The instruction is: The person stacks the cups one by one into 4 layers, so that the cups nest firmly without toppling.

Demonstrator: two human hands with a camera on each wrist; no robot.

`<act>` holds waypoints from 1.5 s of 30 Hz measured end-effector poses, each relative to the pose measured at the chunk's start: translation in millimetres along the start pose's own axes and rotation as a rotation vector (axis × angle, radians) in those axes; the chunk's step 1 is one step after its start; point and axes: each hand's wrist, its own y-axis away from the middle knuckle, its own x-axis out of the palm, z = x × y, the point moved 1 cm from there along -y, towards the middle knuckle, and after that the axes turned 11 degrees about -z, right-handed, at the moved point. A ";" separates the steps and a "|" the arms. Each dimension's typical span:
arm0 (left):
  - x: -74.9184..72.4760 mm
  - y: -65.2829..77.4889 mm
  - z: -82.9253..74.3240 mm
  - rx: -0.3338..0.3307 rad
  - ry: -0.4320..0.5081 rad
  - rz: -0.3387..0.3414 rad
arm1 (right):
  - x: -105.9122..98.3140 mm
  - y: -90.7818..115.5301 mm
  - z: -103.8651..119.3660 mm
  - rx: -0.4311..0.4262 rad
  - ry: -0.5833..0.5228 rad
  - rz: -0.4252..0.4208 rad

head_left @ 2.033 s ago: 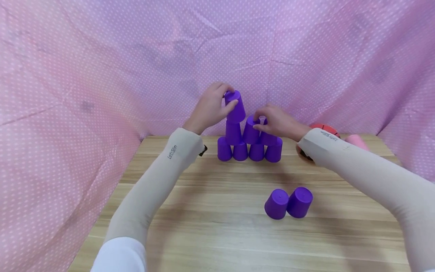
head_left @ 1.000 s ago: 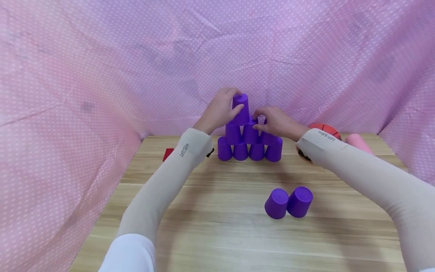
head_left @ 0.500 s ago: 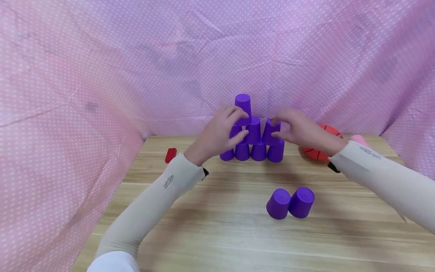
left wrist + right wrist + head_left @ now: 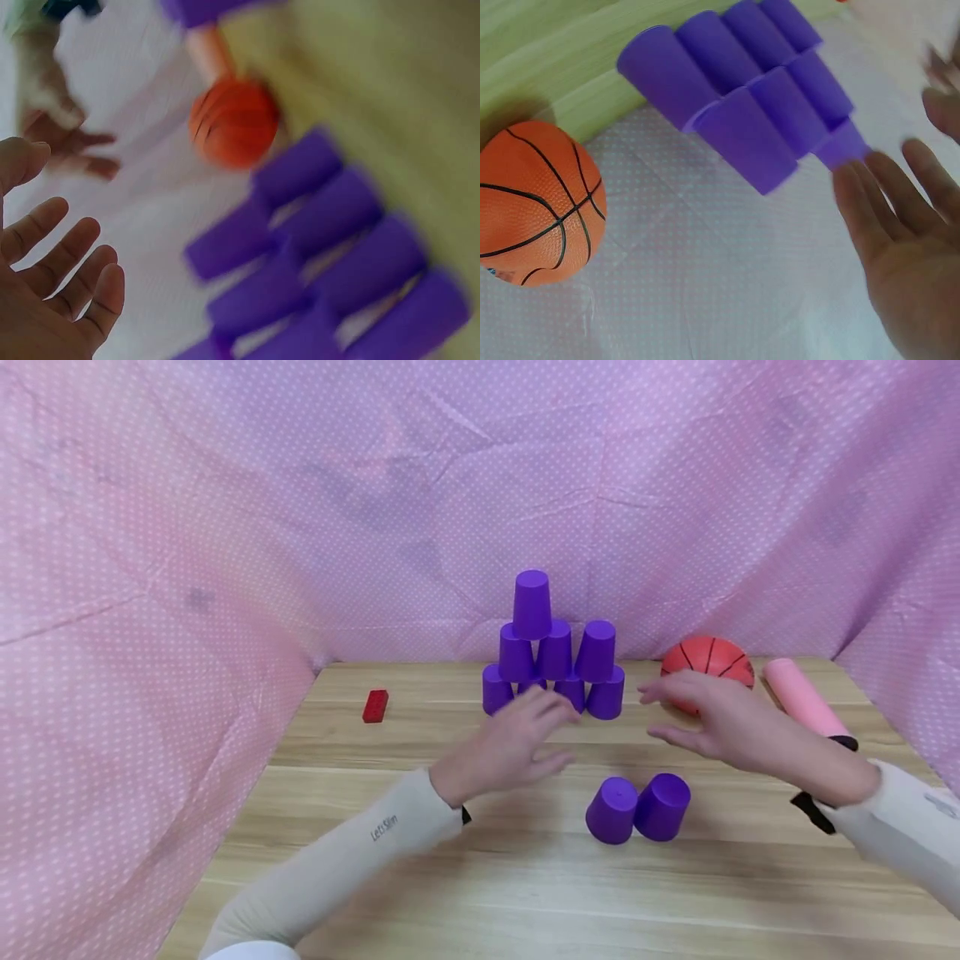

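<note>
Purple cups, all upside down, form a tiered stack at the back of the table: a bottom row of several, three above, and a single cup [image 4: 532, 605] on top at the left. Two more purple cups, a left one [image 4: 611, 811] and a right one [image 4: 662, 807], stand side by side nearer the front. My left hand [image 4: 513, 745] hovers in front of the stack, holding nothing, its fingers spread; it hides part of the bottom row. To the right, my right hand [image 4: 723, 722] is in the air with nothing in it, in front of the basketball [image 4: 708, 662].
A red toy brick [image 4: 376, 706] lies at the back left of the wooden table [image 4: 420, 893]. At the back right lies a pink cylinder [image 4: 805, 697] with a dark end. Pink dotted cloth [image 4: 420, 493] hangs behind the table.
My left hand has set the top cup on the second tier, let go and come down toward the front. My right hand has left the second-tier cups and moved right.
</note>
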 end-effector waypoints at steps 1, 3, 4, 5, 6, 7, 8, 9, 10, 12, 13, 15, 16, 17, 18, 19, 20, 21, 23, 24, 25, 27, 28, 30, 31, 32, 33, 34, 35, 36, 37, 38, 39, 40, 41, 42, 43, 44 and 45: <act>7.1 4.7 -4.5 -0.002 0.006 0.032 | -2.4 6.2 3.8 0.002 0.002 0.010; 20.2 13.3 -12.7 -0.020 0.013 0.097 | -5.3 19.1 10.5 0.007 0.006 0.043; 25.8 17.0 -16.2 -0.034 0.014 0.126 | -5.2 25.5 13.3 0.007 0.008 0.062; 30.9 20.0 -19.1 -0.043 0.014 0.151 | -4.7 31.8 15.8 0.009 0.018 0.084; 35.5 22.4 -21.8 -0.049 0.011 0.172 | -3.3 38.0 17.9 0.016 0.025 0.105; 39.4 24.2 -24.0 -0.055 0.012 0.185 | -1.3 44.1 19.4 0.024 0.030 0.126; 42.9 25.5 -25.7 -0.061 0.010 0.196 | 0.7 49.8 20.5 0.036 0.036 0.143; 45.9 26.4 -27.0 -0.065 0.010 0.201 | 3.2 54.9 21.3 0.046 0.038 0.156; 48.8 27.0 -27.8 -0.067 0.011 0.200 | 5.5 59.6 22.0 0.057 0.035 0.165; 53.8 27.4 -29.1 -0.079 0.015 0.199 | 9.7 67.3 23.1 0.076 0.025 0.173; 56.3 27.4 -29.3 -0.084 0.016 0.199 | 11.6 70.6 23.5 0.082 0.018 0.172; 61.1 27.0 -30.0 -0.096 0.021 0.204 | 14.6 75.2 24.3 0.092 0.002 0.165; 63.2 26.7 -30.4 -0.104 0.026 0.210 | 15.7 77.0 24.5 0.100 -0.001 0.162; 65.1 26.3 -31.1 -0.114 0.031 0.217 | 16.7 78.5 24.4 0.108 -0.002 0.158; 67.1 25.9 -31.7 -0.118 0.033 0.221 | 17.6 79.4 24.3 0.115 -0.005 0.154; 69.0 25.5 -32.2 -0.122 0.033 0.227 | 18.3 80.3 24.0 0.120 -0.007 0.150; 70.5 24.9 -32.9 -0.126 0.034 0.233 | 18.8 81.0 23.6 0.127 -0.007 0.147; 71.9 24.5 -33.5 -0.126 0.030 0.235 | 19.3 81.4 23.2 0.134 -0.003 0.144; 74.5 23.7 -34.7 -0.120 0.019 0.244 | 20.2 82.5 22.4 0.139 -0.004 0.141; 75.6 23.4 -35.2 -0.116 0.014 0.249 | 20.5 82.9 22.2 0.141 -0.006 0.140; 76.3 23.1 -35.8 -0.115 0.012 0.256 | 20.8 83.4 22.1 0.145 -0.007 0.141; 77.2 22.4 -36.7 -0.114 0.012 0.266 | 21.2 84.3 21.9 0.154 -0.008 0.142; 77.4 22.1 -37.1 -0.116 0.014 0.272 | 21.4 84.5 22.0 0.157 -0.009 0.142; 77.5 21.5 -37.8 -0.123 0.024 0.278 | 21.4 84.6 22.3 0.164 -0.011 0.140; 77.3 21.3 -38.1 -0.126 0.028 0.281 | 21.4 84.7 22.2 0.165 -0.012 0.138; 77.2 20.9 -38.2 -0.126 0.030 0.281 | 21.4 84.7 22.1 0.166 -0.013 0.134; 77.0 20.7 -38.4 -0.129 0.033 0.282 | 21.3 84.7 22.0 0.166 -0.014 0.131; 76.9 20.6 -38.6 -0.132 0.036 0.284 | 21.4 84.7 22.0 0.164 -0.013 0.127; 76.7 20.5 -38.7 -0.136 0.039 0.287 | 21.4 84.8 21.8 0.163 -0.011 0.124; 76.7 20.3 -38.8 -0.139 0.040 0.289 | 21.6 85.0 21.6 0.161 -0.010 0.121; 76.9 20.3 -38.8 -0.139 0.040 0.291 | 21.8 85.0 21.4 0.160 -0.009 0.120; 77.1 20.3 -38.8 -0.140 0.039 0.293 | 21.9 85.1 21.2 0.161 -0.009 0.119; 77.4 20.4 -38.8 -0.143 0.039 0.296 | 21.9 85.0 21.2 0.163 -0.008 0.122; 77.5 20.6 -38.9 -0.141 0.037 0.296 | 22.0 84.9 21.3 0.166 -0.010 0.125; 77.8 21.0 -38.9 -0.138 0.037 0.295 | 21.7 84.7 21.4 0.171 -0.015 0.128; 77.9 21.5 -39.0 -0.136 0.039 0.292 | 21.1 84.6 21.6 0.175 -0.019 0.131; 77.9 22.1 -39.2 -0.135 0.043 0.287 | 20.2 84.5 21.8 0.180 -0.024 0.131; 77.6 23.0 -39.2 -0.137 0.048 0.281 | 19.2 84.4 22.1 0.182 -0.027 0.128; 76.6 23.9 -39.3 -0.142 0.053 0.273 | 18.0 84.0 22.3 0.182 -0.031 0.124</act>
